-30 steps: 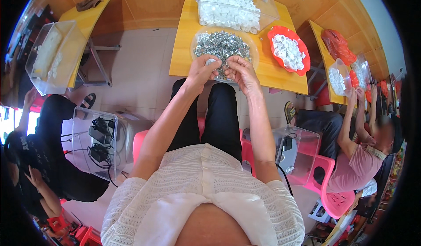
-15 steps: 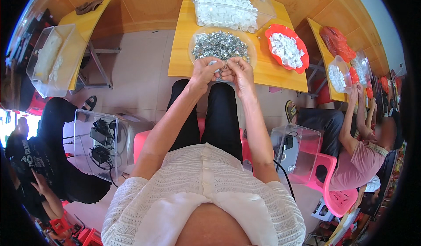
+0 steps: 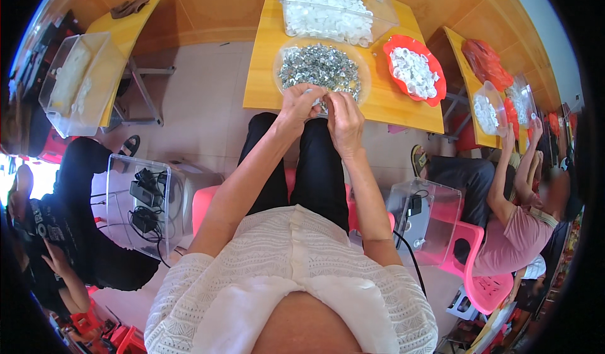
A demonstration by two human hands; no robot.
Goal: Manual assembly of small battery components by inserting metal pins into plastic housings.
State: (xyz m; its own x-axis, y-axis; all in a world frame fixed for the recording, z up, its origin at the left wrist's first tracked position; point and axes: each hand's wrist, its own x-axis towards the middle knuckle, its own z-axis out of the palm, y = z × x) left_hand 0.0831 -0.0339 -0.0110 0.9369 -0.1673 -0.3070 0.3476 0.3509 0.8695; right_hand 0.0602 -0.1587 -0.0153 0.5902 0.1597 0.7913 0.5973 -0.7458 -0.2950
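Observation:
My left hand (image 3: 297,110) is closed round a small white piece (image 3: 308,92), part of which shows at the fingertips. Beside it, my right hand (image 3: 345,126) has its fingers pinched together near the left thumb. Whatever the right fingers hold is too small to make out. Both hands are over the near rim of a round pale tray (image 3: 365,70) heaped with small silvery metal parts (image 3: 318,65).
Behind the tray stands a clear bin (image 3: 386,21) of white pieces. A red scalloped dish (image 3: 394,44) holding white pieces lies to the right on the yellow table (image 3: 258,83). One person (image 3: 523,234) works at the right table; another (image 3: 63,228) sits at left.
My right hand has drawn slightly down and its fingers have turned more upright. The left hand stays nearly in place. At right, the other person's hands have moved apart.

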